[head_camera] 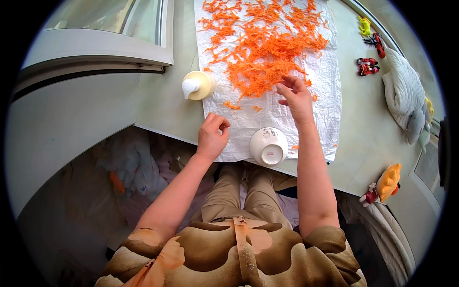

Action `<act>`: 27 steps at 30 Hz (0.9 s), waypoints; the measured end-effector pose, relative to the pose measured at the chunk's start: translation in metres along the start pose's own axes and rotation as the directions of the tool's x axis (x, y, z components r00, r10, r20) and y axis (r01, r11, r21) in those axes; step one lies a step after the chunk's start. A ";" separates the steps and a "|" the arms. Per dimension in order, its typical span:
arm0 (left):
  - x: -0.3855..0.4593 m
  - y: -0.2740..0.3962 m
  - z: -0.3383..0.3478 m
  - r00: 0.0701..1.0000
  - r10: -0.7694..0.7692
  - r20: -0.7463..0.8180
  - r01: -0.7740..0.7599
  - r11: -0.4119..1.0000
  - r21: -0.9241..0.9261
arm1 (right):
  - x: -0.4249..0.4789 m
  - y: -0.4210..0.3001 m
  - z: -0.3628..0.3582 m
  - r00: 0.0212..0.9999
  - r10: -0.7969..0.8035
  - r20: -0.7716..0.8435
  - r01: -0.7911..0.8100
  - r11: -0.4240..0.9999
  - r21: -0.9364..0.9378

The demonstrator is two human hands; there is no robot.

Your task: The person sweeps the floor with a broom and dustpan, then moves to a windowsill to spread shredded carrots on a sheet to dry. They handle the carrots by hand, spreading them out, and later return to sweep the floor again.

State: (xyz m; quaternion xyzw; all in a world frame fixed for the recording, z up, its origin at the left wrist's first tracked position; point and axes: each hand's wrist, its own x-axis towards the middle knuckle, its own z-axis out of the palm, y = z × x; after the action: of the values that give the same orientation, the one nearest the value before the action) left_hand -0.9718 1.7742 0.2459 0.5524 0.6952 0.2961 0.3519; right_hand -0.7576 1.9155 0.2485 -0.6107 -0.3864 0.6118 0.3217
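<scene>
Orange shreds, looking like grated carrot (265, 53), lie spread over a white woven plastic sheet (322, 118). My right hand (297, 100) is at the near right edge of the thickest shreds, thumb and fingers apart, with nothing visible held. Over the sheet's left edge my left hand (214, 136) is curled; whether its fingertips hold anything cannot be told. Between my forearms, at the sheet's near edge, a white bowl (268, 143) lies upside down or tilted, its foot ring showing and some writing on its side. A few loose shreds (232, 105) lie nearer to me.
A cream pump bottle (202, 85) stands at the sheet's left edge. An open window frame (107, 46) juts in at upper left. Toy vehicles (367, 67), a yellow toy animal (365, 26), a folded pale quilt (405, 86) and an orange star-shaped plush toy (389, 183) lie on the right.
</scene>
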 end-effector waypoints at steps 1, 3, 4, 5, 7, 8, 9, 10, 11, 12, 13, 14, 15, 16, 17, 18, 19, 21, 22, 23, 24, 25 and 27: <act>0.006 0.004 0.000 1.000 -0.026 -0.014 0.026 0.999 0.024 | 0.002 0.003 -0.006 0.998 0.038 -0.053 -0.041 0.998 -0.056; 0.020 0.012 0.001 0.996 -0.073 -0.043 0.076 0.995 0.064 | 0.006 0.016 -0.004 0.981 0.118 -0.156 -0.154 0.957 -0.245; 0.027 0.008 0.008 0.996 -0.045 -0.072 0.056 0.987 0.153 | 0.008 0.018 -0.002 0.975 0.132 -0.181 -0.170 0.962 -0.215; 0.037 0.006 0.019 0.993 -0.087 -0.082 0.098 0.983 0.153 | 0.014 0.025 -0.004 0.979 0.094 -0.183 -0.142 0.953 -0.267; 0.055 0.003 0.040 0.980 -0.174 -0.099 0.189 0.968 0.166 | 0.029 0.041 -0.002 0.984 0.031 -0.175 -0.093 0.929 -0.358; 0.061 0.003 0.045 0.972 -0.219 -0.090 0.229 0.965 0.130 | 0.032 0.047 0.005 0.985 -0.005 -0.172 -0.051 0.946 -0.321; 0.071 0.005 0.049 0.962 -0.260 -0.084 0.267 0.959 0.093 | 0.033 0.044 0.015 0.989 0.044 -0.143 -0.081 0.962 -0.261; 0.080 0.006 0.051 0.951 -0.299 -0.082 0.304 0.951 0.059 | 0.031 0.035 0.028 0.991 0.089 -0.105 -0.108 0.974 -0.199; 0.089 0.006 0.053 0.932 -0.362 -0.038 0.356 0.928 -0.107 | 0.028 0.027 0.039 0.989 0.130 -0.064 -0.138 0.981 -0.137; 0.101 0.008 0.057 0.913 -0.408 0.022 0.399 0.877 -0.268 | 0.029 0.025 0.044 0.990 0.142 -0.019 -0.143 0.988 -0.052; 0.108 0.009 0.060 0.893 -0.441 0.091 0.436 0.797 -0.418 | 0.030 0.024 0.048 0.989 0.148 0.028 -0.149 0.988 0.034; 0.111 0.011 0.062 0.880 -0.465 0.101 0.445 0.730 -0.518 | 0.032 0.023 0.053 0.986 0.149 0.077 -0.158 0.980 0.118; 0.114 0.022 0.062 0.866 -0.484 0.124 0.451 0.652 -0.609 | 0.032 0.022 0.057 0.984 0.137 0.111 -0.155 0.974 0.167; 0.118 0.032 0.060 0.853 -0.500 0.151 0.453 0.565 -0.690 | 0.036 0.019 0.055 0.990 0.091 0.109 -0.110 0.975 0.193; 0.127 0.041 0.057 0.891 -0.435 0.129 0.382 0.565 -0.732 | 0.042 0.014 0.052 0.994 0.043 0.105 -0.066 0.974 0.218; 0.129 0.053 0.047 0.916 -0.388 0.106 0.324 0.556 -0.766 | 0.040 0.001 0.051 0.993 0.010 0.122 -0.038 0.973 0.229; 0.132 0.067 0.040 0.938 -0.335 0.086 0.265 0.539 -0.799 | 0.038 -0.019 0.046 0.991 -0.026 0.130 -0.006 0.971 0.238; 0.137 0.096 0.021 0.973 -0.229 -0.016 0.118 0.561 -0.819 | 0.029 -0.059 0.033 0.967 -0.119 0.225 0.072 0.976 0.207; 0.138 0.104 0.015 0.982 -0.177 -0.069 0.044 0.566 -0.823 | 0.022 -0.080 0.025 0.962 -0.161 0.219 0.129 0.979 0.156; 0.136 0.099 0.010 0.975 -0.155 -0.159 -0.012 0.677 -0.736 | 0.015 -0.094 0.019 0.954 -0.204 0.218 0.185 0.977 0.105; 0.133 0.091 0.007 0.964 -0.120 -0.236 -0.060 0.769 -0.637 | 0.009 -0.100 0.010 0.956 -0.238 0.169 0.234 0.971 0.044; 0.130 0.083 0.006 0.948 -0.075 -0.310 -0.105 0.845 -0.525 | 0.004 -0.102 -0.001 0.953 -0.276 0.123 0.281 0.959 -0.022; 0.107 0.070 0.008 0.975 -0.070 -0.211 -0.001 0.947 -0.322 | -0.005 -0.083 -0.034 0.976 -0.214 0.037 0.217 0.946 -0.243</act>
State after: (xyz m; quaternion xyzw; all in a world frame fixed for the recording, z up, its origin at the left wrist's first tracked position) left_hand -0.9413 1.8937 0.2804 0.4394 0.6822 0.4580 0.3629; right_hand -0.7299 1.9546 0.3243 -0.5969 -0.5249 0.5235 0.3068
